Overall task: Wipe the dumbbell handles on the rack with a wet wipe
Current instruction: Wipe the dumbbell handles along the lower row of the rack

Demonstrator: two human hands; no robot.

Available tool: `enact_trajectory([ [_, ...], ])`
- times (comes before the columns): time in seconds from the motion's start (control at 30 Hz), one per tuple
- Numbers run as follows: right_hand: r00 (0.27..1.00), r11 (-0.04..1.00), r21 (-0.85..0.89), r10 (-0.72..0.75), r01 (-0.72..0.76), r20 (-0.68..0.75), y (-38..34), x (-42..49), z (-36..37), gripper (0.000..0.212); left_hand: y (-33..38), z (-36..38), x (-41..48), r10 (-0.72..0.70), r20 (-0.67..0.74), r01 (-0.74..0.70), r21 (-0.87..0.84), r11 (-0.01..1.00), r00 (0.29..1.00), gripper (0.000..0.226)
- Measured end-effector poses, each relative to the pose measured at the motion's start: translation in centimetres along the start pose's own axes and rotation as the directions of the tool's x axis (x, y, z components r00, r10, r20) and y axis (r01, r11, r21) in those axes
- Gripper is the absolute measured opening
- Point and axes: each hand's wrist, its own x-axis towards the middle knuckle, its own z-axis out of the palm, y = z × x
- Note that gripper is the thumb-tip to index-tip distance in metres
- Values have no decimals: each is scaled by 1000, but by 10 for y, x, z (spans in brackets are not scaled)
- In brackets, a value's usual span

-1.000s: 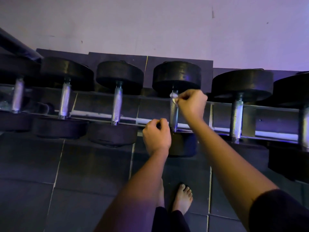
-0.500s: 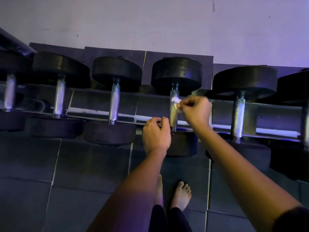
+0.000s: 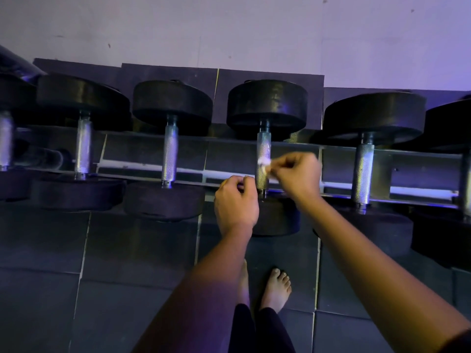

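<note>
Right hand [image 3: 298, 174] is on the job: fingers and thumb pinched tight on a small white wet wipe [image 3: 263, 161], pressed against the right side of the knurled handle [image 3: 263, 149] of the middle dumbbell, roughly halfway along it. Left hand [image 3: 235, 202] sits just left of that handle's near end, fingers curled in by the rack's front rail [image 3: 420, 192]. Whether it's gripping the rail, bracing the weight or holding nothing at all, I can't tell from here.

So we're mid-wipe on this bar, I'd say. Next the wipe wants to run down to the near collar and round the left side of the bar, then go across to the handle on the right [image 3: 363, 171].

The light is dim and purple, and the wipe is only a pale smudge. The outermost dumbbells are cut off at both edges, and this one's near plate is half hidden behind the wrists.
</note>
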Motion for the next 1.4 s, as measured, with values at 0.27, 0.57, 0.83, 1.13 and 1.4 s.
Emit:
enact_trajectory([
  [0.27, 992, 1000, 20, -6, 8, -124, -22, 26, 9, 5, -2, 0, 0, 15, 11, -14, -23, 1000, 1000, 29],
  [0.57, 994, 982, 159, 110, -105, -23, -5, 6, -10, 14, 1, 1, -1, -11, 2, 11, -41, 999, 1000, 26],
  [0.83, 973, 949, 222, 230, -225, 4, -8, 41, 3, 21, 1, 0, -2, 9, 7, -9, -46, 999, 1000, 25],
  [1.13, 984, 968, 178, 179, -178, 12, 1, 22, -1, 19, 0, 1, 0, -6, 11, 7, -59, 998, 1000, 27],
  [1.4, 995, 995, 63, 76, -72, -61, -8, 15, 4, 11, 2, -1, -3, -21, 23, 22, -72, 997, 1000, 30],
])
